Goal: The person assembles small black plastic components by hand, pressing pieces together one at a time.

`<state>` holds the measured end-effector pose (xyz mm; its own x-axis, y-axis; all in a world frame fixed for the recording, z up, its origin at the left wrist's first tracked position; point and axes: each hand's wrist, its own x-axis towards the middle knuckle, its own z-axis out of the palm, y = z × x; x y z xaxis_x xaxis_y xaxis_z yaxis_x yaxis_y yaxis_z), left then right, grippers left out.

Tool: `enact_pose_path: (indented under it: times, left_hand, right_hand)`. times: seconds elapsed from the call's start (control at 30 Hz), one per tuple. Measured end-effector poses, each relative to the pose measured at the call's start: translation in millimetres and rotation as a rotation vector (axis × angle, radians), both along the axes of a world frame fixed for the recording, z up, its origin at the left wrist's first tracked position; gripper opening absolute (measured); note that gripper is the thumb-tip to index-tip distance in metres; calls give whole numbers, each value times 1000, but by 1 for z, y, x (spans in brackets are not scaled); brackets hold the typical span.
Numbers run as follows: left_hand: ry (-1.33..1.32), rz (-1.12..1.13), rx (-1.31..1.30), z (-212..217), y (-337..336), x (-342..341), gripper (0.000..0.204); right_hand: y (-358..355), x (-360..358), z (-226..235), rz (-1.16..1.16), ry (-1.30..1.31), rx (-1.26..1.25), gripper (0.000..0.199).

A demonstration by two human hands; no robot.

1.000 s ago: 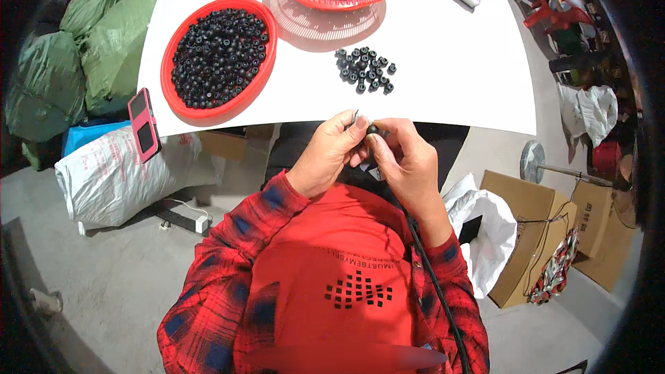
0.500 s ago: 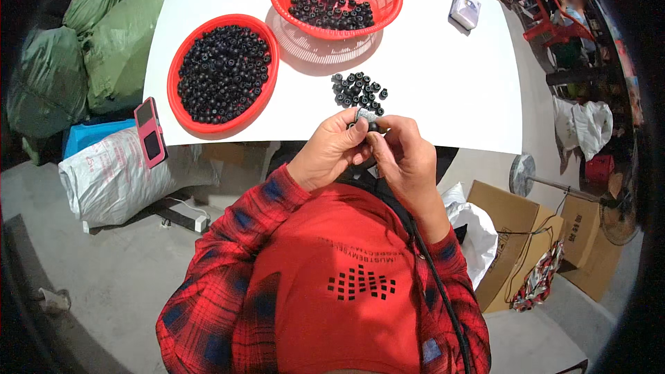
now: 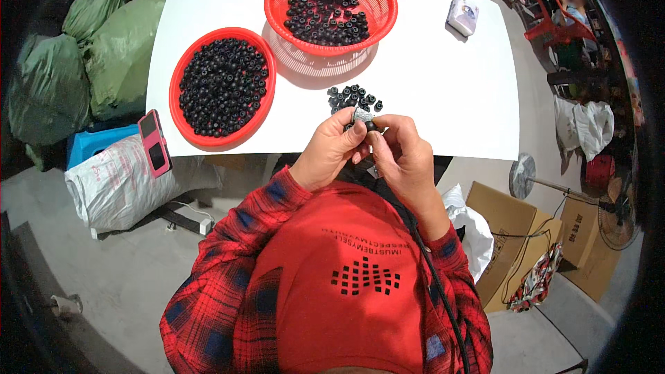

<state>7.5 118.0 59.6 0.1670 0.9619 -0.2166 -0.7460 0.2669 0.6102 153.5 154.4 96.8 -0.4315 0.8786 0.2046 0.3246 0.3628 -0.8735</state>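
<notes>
My left hand (image 3: 327, 151) and my right hand (image 3: 405, 159) meet just off the table's near edge, both closed in a pinch. Between their fingertips is a small round black plastic part (image 3: 370, 126), mostly covered by the fingers. A grey speckled piece (image 3: 363, 116) shows at the left fingertips; whether it is a wrap or a separate thing I cannot tell. Just beyond the hands lies a loose pile of small black parts (image 3: 353, 95) with holes in them, partly hidden by the fingers.
On the white table (image 3: 450, 97) stand a red basin (image 3: 271, 100) full of black parts and a red slotted basket (image 3: 388, 24) holding more. A tissue pack (image 3: 463, 15) lies at the right. Green sacks (image 3: 125, 48), a white sack (image 3: 118, 183) and cardboard boxes (image 3: 495, 235) surround the table.
The table and its containers sit slightly lower in the picture, as the view has tilted. My hands keep nearly the same pinch, and more of the pile is covered by them.
</notes>
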Motion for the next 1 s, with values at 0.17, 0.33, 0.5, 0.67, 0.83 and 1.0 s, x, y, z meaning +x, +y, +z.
enact_pose_path:
  times: [0.17, 0.33, 0.5, 0.67, 0.83, 1.0]
  left_hand:
    - [73, 7, 20, 3, 4, 1, 24]
    - [107, 1, 22, -1, 8, -1, 29]
    - [201, -5, 9, -1, 13, 1, 31]
    - [219, -17, -3, -2, 16, 3, 32]
    - [218, -21, -15, -2, 17, 3, 32]
    - [259, -24, -3, 2, 20, 4, 32]
  right_hand:
    - [5, 0, -1, -14, 55, -39, 21]
    - [9, 3, -7, -14, 51, -25, 20]
    - [12, 4, -4, -31, 10, -5, 20]
    - [13, 5, -3, -53, -33, 81, 20]
    - [14, 6, -4, -57, -45, 83, 19]
    - [12, 5, -7, -100, -10, 22, 22]
